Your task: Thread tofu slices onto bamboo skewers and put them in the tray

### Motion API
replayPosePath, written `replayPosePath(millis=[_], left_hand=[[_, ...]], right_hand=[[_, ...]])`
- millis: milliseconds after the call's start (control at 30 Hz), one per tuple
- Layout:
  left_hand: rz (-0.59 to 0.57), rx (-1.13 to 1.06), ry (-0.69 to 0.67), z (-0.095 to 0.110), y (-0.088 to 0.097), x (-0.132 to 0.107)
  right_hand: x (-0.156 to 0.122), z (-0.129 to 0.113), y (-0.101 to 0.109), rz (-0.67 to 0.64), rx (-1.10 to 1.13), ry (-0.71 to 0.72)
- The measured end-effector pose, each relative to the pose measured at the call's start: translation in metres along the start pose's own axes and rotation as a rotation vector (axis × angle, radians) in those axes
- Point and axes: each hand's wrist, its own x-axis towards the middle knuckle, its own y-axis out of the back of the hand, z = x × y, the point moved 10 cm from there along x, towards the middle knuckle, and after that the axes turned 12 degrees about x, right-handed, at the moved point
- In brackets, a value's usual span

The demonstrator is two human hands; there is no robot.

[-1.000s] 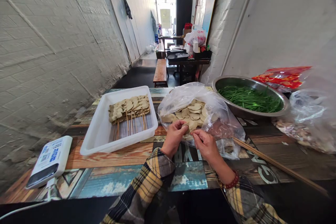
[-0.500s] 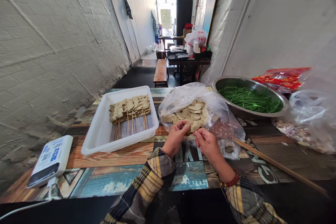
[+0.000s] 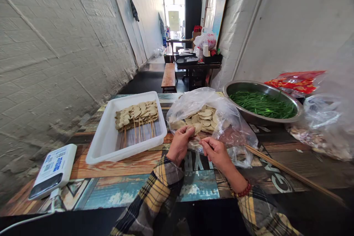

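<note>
My left hand (image 3: 180, 143) is closed, with a thin beige slice (image 3: 197, 128) pinched between thumb and fingers at the near edge of the open plastic bag (image 3: 190, 99). Many similar slices (image 3: 207, 115) lie heaped inside that bag. Just to the right, my right hand (image 3: 217, 152) is closed in a pinch on a thin bamboo skewer, its tip pointing toward the slice and most of its length hidden by the hand. Left of the bag, a white plastic tray (image 3: 106, 151) holds several finished skewers (image 3: 136, 114) of folded slices, sticks facing me.
A bundle of bamboo skewers (image 3: 293, 172) lies at the right. Behind it are a steel bowl (image 3: 257, 119) of green chives (image 3: 262, 104), a red packet (image 3: 297, 81) and a clear bag (image 3: 322, 118). A white payment device (image 3: 52, 171) with a cable stands front left.
Both hands have shifted slightly left. My left hand has drawn the slice back a little from the pile, and my right hand has followed with the skewer.
</note>
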Motion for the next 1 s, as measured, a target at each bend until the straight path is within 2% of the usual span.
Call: replayPosePath(millis=[167, 367, 500, 667, 867, 933, 1000], left_hand=[[0.078, 0.053, -0.059, 0.006, 0.012, 0.004], [0.083, 0.153, -0.110, 0.011, 0.005, 0.000], [0.046, 0.236, -0.124, 0.010, -0.002, -0.002], [-0.013, 0.288, -0.108, 0.005, -0.013, -0.005], [-0.074, 0.322, -0.123, 0.009, -0.028, -0.011], [-0.052, 0.304, -0.133, 0.010, -0.022, -0.007], [0.060, 0.302, -0.164, 0.014, -0.002, 0.000]], right_hand=[[-0.002, -0.016, -0.002, -0.011, -0.171, 0.127], [-0.003, -0.022, -0.002, 0.015, -0.260, 0.196], [-0.004, -0.026, 0.002, 0.064, -0.278, 0.245], [-0.003, -0.026, 0.007, 0.098, -0.265, 0.216], [-0.001, -0.018, 0.012, 0.095, -0.188, 0.155], [0.000, -0.013, 0.016, 0.113, -0.133, 0.136], [0.001, -0.006, 0.027, 0.188, -0.057, 0.115]])
